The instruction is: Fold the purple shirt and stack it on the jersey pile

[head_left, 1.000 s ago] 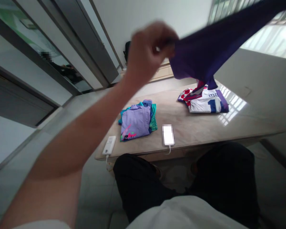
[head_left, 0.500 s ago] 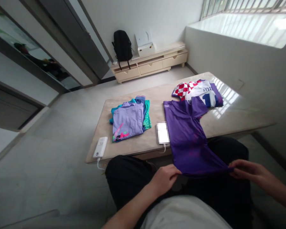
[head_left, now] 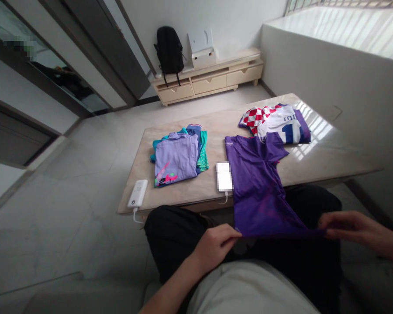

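Observation:
A dark purple jersey [head_left: 257, 183] lies partly on the table, its near end stretched out over my lap. My left hand [head_left: 216, 244] pinches the near left corner. On the other side, my right hand [head_left: 353, 226] grips the near right corner, slightly blurred, so the edge between the hands is drawn nearly straight. Beyond the jersey's far end rests a folded red, white and purple shirt [head_left: 275, 122], partly covered by it. Left of the jersey is a stack of folded clothes with a lavender shirt [head_left: 177, 159] on top and teal, blue and green pieces beneath.
White power banks with cables sit on the table [head_left: 183, 196]: one power bank [head_left: 138, 193] at the left corner, another white device [head_left: 224, 176], partly blurred out, beside the jersey. A black backpack [head_left: 169, 50] and a white box [head_left: 203, 56] stand on a low cabinet [head_left: 209, 83].
My hands have drawn slightly apart, the left one moving left and the right one right, pulling the jersey's near edge tauter. The view has tilted a little downward.

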The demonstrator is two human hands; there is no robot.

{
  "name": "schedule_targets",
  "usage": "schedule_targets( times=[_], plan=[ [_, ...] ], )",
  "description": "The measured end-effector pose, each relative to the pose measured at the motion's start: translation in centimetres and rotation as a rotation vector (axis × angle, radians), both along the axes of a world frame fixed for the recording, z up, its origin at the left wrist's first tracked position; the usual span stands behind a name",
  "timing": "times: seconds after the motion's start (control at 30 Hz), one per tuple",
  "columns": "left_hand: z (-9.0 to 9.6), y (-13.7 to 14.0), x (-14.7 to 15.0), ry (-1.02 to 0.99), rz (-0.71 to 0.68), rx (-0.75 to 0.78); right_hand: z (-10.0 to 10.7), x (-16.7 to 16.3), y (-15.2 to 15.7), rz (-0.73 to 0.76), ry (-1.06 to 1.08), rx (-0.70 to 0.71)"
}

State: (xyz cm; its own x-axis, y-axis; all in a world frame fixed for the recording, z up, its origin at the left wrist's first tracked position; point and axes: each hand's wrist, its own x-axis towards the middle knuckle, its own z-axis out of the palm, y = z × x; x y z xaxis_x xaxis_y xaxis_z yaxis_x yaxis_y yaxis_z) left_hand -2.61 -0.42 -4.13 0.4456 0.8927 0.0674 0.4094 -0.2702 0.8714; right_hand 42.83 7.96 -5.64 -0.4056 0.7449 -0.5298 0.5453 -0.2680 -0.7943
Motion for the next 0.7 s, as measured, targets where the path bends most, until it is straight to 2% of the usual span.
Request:
schedule_targets(
  times=[0.07,0.13,0.17,0.2,0.3,0.4,0.47,0.53,0.57,0.63,0.7],
  plan=[
    [0.4,2.6,-0.6,0.022,0.029,0.039,1.1,-1.3,2.8,-0.087,0.008,0.026],
    [1.1,6.7,-1.0,0.054,0.05,0.099,2.8,-3.0,6.7,-0.206,0.056,0.065],
    [1.6,9.4,-1.0,0.069,0.064,0.128,3.7,-3.9,9.1,-0.28,0.089,0.104],
    [2.3,12.5,-1.0,0.094,0.077,0.147,4.7,-4.8,11.6,-0.382,0.12,0.211],
    [5.4,23.0,-0.5,0.105,0.188,0.15,7.5,-7.5,19.4,-0.53,0.16,0.413],
    [9.3,33.1,0.5,0.127,0.279,0.213,10.1,-10.0,26.1,-0.611,0.196,0.576],
    [11.4,37.5,1.4,0.198,0.355,0.315,11.1,-11.5,29.3,-0.612,0.197,0.635],
    [12.3,39.1,2.3,0.288,0.413,0.438,10.9,-12.6,30.7,-0.602,0.169,0.67],
    [12.1,38.6,2.7,0.324,0.413,0.483,10.2,-13.0,30.6,-0.6,0.143,0.692],
    [10.3,35.5,3.0,0.372,0.332,0.507,7.5,-13.4,29.0,-0.608,0.068,0.747],
    [7.1,30.1,2.7,0.399,0.196,0.435,3.3,-13.3,25.5,-0.615,-0.016,0.793]
  ],
)
